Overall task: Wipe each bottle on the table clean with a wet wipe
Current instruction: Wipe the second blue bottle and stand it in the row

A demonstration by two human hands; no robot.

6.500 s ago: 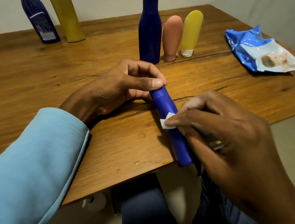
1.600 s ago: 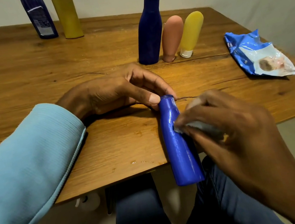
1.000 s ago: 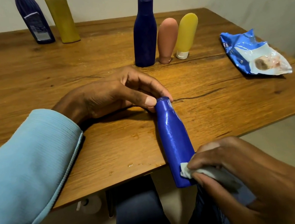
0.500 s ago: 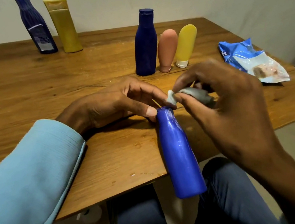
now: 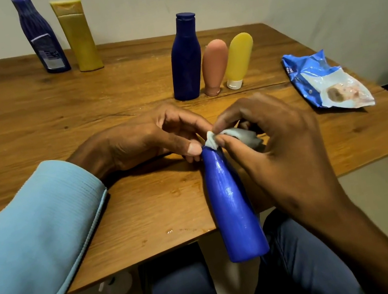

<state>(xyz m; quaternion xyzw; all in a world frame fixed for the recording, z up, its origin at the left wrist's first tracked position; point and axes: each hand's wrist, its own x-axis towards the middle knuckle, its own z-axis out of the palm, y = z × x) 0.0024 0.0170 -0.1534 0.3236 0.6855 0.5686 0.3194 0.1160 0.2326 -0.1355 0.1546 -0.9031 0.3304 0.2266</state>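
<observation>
Your right hand (image 5: 278, 148) pinches the wipe (image 5: 234, 136) against the bottle (image 5: 233, 207) cap end. Your left hand (image 5: 150, 138) grips that same end with closed fingertips. The bottle lies tilted, overhanging the table (image 5: 29, 118) edge.

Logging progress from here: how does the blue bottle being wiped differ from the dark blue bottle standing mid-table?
The bright blue bottle lies tilted, base past the table edge, held at its top by the left hand; the dark blue bottle stands upright, untouched. The bright one glistens wet, with the right hand pressing the wipe at its top; the dark one looks dull. Both share a similar shouldered shape.
</observation>
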